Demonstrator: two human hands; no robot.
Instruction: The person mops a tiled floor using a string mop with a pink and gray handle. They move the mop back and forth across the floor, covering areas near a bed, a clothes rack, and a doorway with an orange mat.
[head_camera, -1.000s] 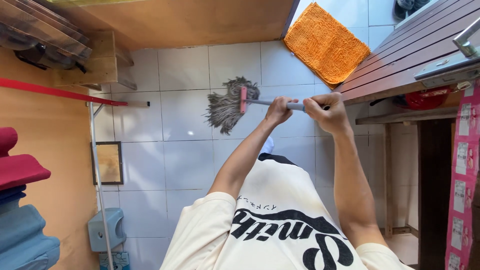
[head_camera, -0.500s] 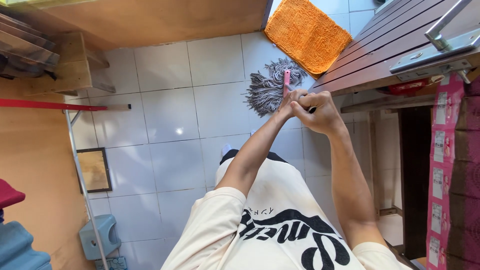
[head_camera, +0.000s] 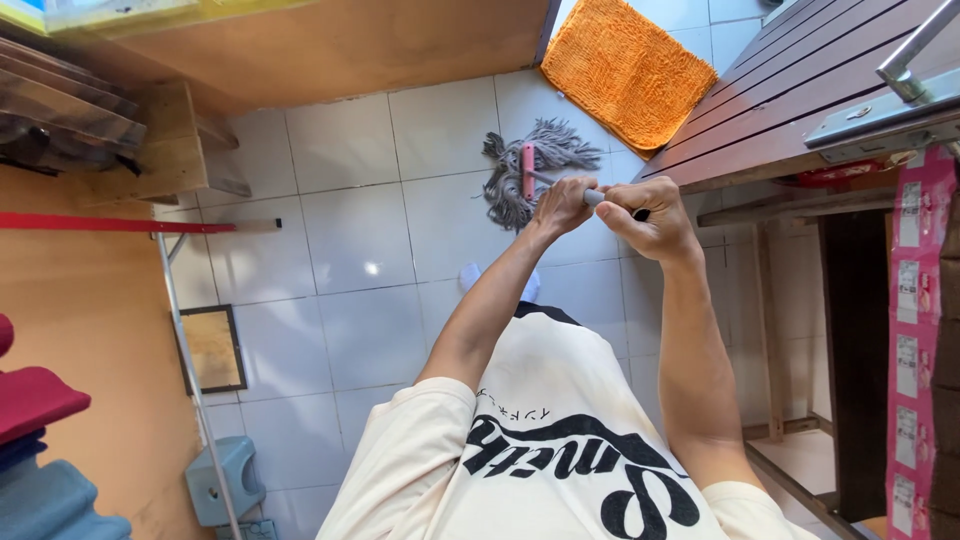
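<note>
Gripping the grey mop handle (head_camera: 594, 198), both hands are closing tightly around it: the left hand (head_camera: 560, 205) nearer the mop head, the right hand (head_camera: 645, 222) just behind. The stringy grey mop head (head_camera: 528, 172), clamped in a pink bar, is resting on the glossy white tile floor (head_camera: 350, 260), just beside the shaggy orange mat (head_camera: 625, 70). Judging by the shine, the tiles near the mat are getting mopped; how much is left is unclear.

Person's got on a loose cream tee w/ short sleeves, big black script lettering across the chest plus a small line of black characters above it. Arms bare, no watch or rings afaict.
</note>
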